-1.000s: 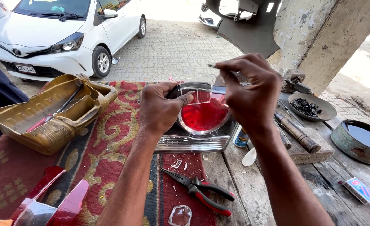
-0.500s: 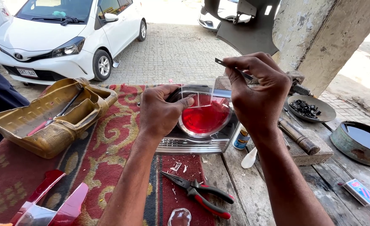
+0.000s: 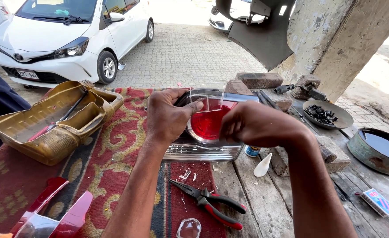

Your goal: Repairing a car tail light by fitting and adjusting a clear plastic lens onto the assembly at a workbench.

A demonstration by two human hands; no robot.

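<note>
A car tail light [image 3: 203,150] with a round red lens and a ribbed chrome base lies on a patterned red rug [image 3: 115,145]. My left hand [image 3: 168,115] grips its top left edge, thumb pressed on a clear plastic piece [image 3: 210,99] held over the red lens. My right hand [image 3: 258,125] is curled into a loose fist at the lamp's right side, its fingers hidden from me. Whether it holds anything I cannot tell.
Red-handled pliers [image 3: 210,203] and a small clear shard [image 3: 188,228] lie near the front. A tan plastic tray [image 3: 49,128] sits left, red lens pieces [image 3: 53,216] at bottom left. Right: a white spoon [image 3: 263,165], dish of black bits [image 3: 322,115], round tin [image 3: 377,150], matchbox [image 3: 377,202]. A white car [image 3: 66,39] stands behind.
My right hand came down from above the lamp to its right side and curled over. The thin tool it held is out of sight. The left hand kept its hold.
</note>
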